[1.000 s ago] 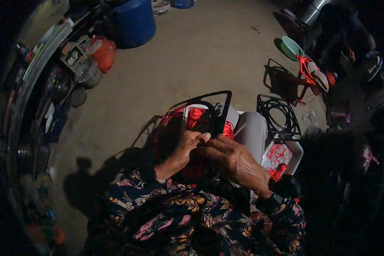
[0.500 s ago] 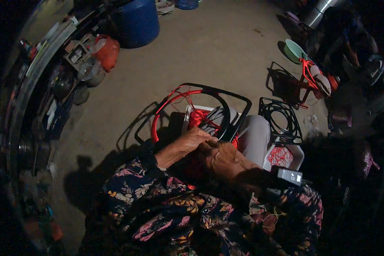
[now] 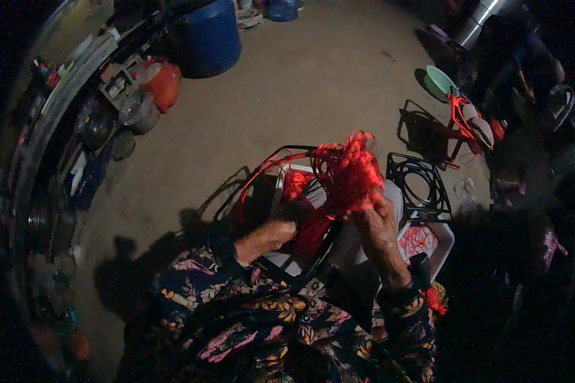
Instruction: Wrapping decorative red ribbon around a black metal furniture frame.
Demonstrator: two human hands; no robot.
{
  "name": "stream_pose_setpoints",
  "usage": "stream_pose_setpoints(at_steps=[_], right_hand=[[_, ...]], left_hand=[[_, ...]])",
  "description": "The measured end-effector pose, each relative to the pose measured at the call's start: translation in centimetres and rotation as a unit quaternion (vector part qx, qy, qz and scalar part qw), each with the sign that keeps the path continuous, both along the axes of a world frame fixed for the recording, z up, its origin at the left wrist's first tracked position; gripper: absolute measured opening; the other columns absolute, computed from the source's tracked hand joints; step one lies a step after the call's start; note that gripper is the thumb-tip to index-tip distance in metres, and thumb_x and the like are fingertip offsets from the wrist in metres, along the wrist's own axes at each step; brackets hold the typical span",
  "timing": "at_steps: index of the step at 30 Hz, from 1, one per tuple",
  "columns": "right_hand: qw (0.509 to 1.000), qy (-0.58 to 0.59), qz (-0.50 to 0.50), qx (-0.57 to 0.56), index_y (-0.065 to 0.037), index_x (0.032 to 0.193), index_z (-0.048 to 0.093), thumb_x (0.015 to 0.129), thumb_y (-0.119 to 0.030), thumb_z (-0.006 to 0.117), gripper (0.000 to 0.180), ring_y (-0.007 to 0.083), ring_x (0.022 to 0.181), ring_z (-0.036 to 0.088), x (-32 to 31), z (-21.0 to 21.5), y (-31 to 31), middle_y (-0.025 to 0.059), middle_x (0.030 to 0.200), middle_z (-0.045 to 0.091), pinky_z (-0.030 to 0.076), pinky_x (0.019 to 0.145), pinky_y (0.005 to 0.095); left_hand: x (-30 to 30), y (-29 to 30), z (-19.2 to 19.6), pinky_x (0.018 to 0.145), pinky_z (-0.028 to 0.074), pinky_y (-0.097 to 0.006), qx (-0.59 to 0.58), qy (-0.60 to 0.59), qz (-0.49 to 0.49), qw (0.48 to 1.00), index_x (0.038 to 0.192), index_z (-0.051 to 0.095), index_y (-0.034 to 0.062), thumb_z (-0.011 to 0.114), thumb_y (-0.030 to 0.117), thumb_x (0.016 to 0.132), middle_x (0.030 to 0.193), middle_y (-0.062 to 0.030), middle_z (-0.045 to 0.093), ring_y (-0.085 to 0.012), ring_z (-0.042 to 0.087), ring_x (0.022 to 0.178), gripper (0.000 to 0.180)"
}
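Observation:
A loose bundle of red cord (image 3: 356, 172) rises above my lap, with my right hand (image 3: 378, 220) closed round its lower end. My left hand (image 3: 295, 216) lies in shadow beside the black metal frame (image 3: 287, 150), and its fingers are hidden. The frame rests across my lap; red cord (image 3: 252, 182) is wrapped along its curved left part. Behind it, a white container (image 3: 278, 188) holds more red cord. Some dark red strands hang below the bundle between my hands.
A second black frame with rings (image 3: 396, 182) lies at my right, over a white tray (image 3: 446, 246) with red cord. Farther off are a pale green basin (image 3: 439, 83), a red-framed seat (image 3: 457, 118), a person (image 3: 524, 76) and a blue tub (image 3: 207, 41). Bags and pots line the left.
My hands were together at the frame. My right hand has moved right and now holds up the red cord bundle. My left hand has moved slightly left.

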State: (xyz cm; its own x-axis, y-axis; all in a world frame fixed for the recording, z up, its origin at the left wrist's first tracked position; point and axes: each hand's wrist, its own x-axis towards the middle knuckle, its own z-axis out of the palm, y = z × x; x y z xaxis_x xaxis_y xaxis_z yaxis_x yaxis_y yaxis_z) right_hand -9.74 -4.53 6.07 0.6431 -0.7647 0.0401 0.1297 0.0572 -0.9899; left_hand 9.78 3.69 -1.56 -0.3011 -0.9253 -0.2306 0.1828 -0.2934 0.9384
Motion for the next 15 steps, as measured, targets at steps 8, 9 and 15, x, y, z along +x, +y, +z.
stream_pose_setpoints(at_steps=[8, 9, 15], right_hand=[[0.993, 0.080, -0.075, 0.044, -0.003, 0.124, 0.048, 0.093, -0.034, 0.052, 0.044, 0.0139, 0.098, 0.051, 2.3, -1.9, 1.5, 0.0056, 0.110, 0.057, 0.041, 0.085, 0.0265], [0.992, 0.080, -0.091, 0.025, -0.002, 0.124, 0.048, 0.090, -0.036, 0.056, 0.048, 0.0157, 0.100, 0.051, 2.4, -2.3, 1.9, 0.0075, 0.112, 0.056, 0.041, 0.088, 0.0279], [0.966, 0.149, -0.122, 0.174, -0.006, 0.120, 0.053, 0.068, -0.008, 0.072, 0.056, 0.0169, 0.082, 0.062, -0.9, 3.3, 1.7, 0.0063, 0.101, 0.063, 0.050, 0.074, 0.0289]], left_hand=[[-3.2, -0.9, 0.5, 0.049, 0.042, -0.024, -0.012, -0.044, 0.104, 0.993, 0.085, 0.064, -0.0004, 0.057, 0.033, 0.088, 0.066, -0.0010, 0.057, -0.0109, 0.053, 0.054, 0.034], [-3.2, -0.7, 1.0, 0.048, 0.042, -0.024, -0.010, -0.049, 0.108, 0.993, 0.085, 0.064, -0.0004, 0.057, 0.033, 0.088, 0.065, -0.0010, 0.056, -0.0108, 0.053, 0.053, 0.034], [-3.4, -0.2, 1.8, 0.042, 0.041, -0.024, -0.006, -0.063, 0.126, 0.990, 0.083, 0.062, -0.0004, 0.056, 0.035, 0.088, 0.060, -0.0011, 0.053, -0.0106, 0.051, 0.047, 0.037]])
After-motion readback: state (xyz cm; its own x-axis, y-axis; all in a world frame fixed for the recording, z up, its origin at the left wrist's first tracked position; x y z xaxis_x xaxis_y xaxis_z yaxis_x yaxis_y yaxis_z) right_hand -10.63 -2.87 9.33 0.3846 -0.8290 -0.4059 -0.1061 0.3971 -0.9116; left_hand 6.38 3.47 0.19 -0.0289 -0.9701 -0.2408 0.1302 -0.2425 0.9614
